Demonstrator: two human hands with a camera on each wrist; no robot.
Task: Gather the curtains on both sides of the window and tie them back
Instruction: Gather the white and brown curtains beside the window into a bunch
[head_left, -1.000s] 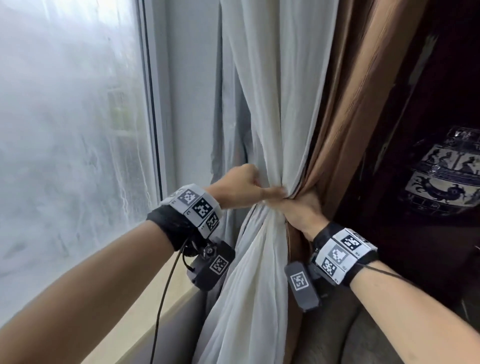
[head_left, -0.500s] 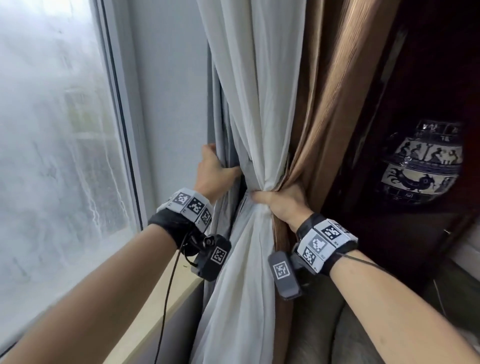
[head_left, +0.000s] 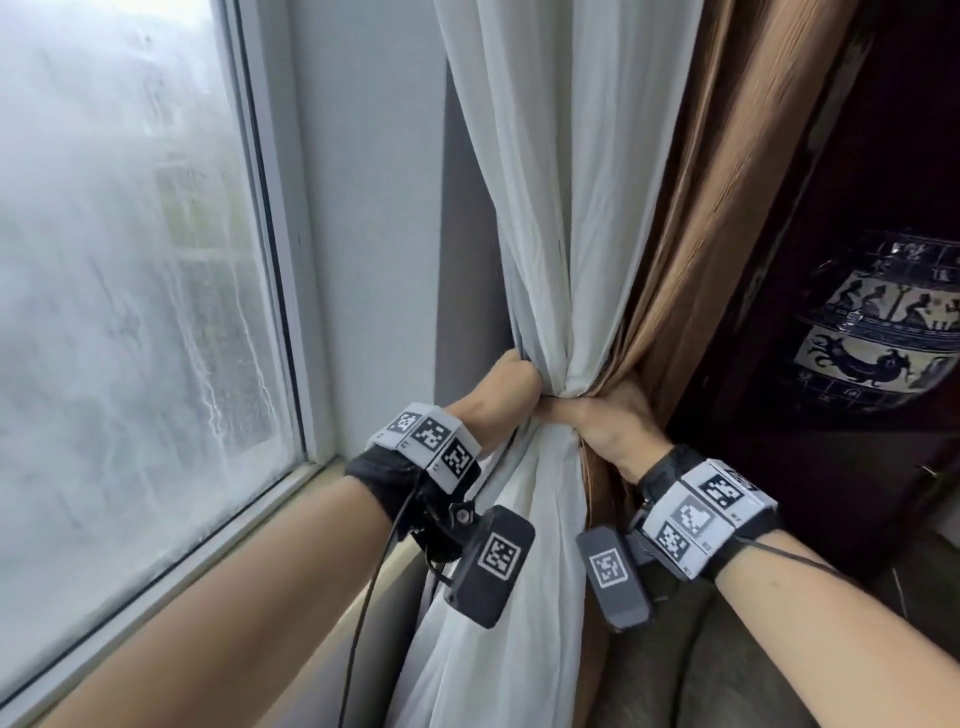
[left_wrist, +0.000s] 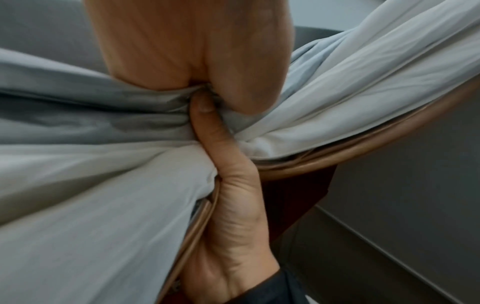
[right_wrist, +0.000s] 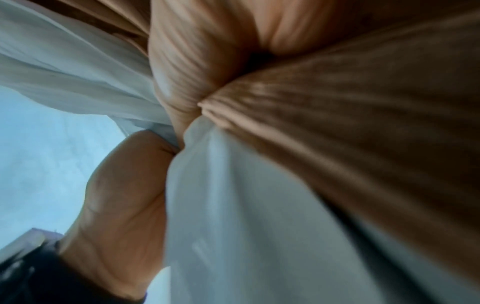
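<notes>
A white sheer curtain (head_left: 561, 208) and a brown curtain (head_left: 696, 234) hang right of the window, bunched together at waist height. My left hand (head_left: 511, 376) grips the bundle from the left, fingers curled behind the cloth. My right hand (head_left: 613, 410) grips it from the right, its thumb laid across the front. In the left wrist view, the right hand (left_wrist: 233, 226) presses its thumb into the folds of the white curtain (left_wrist: 103, 195) under my left palm, with the brown curtain (left_wrist: 337, 150) behind. In the right wrist view, my left hand (right_wrist: 122, 195) meets the white curtain (right_wrist: 233, 216) and the brown curtain (right_wrist: 350, 113).
Fogged window glass (head_left: 130, 312) with its white frame (head_left: 275, 260) and sill (head_left: 234, 525) fills the left. A dark cabinet holding a painted vase (head_left: 878, 332) stands close on the right. Grey upholstery (head_left: 727, 675) lies below my right arm.
My left hand has come down from the curtain's left edge and now grips the bundle beside my right hand. The right hand has kept its hold.
</notes>
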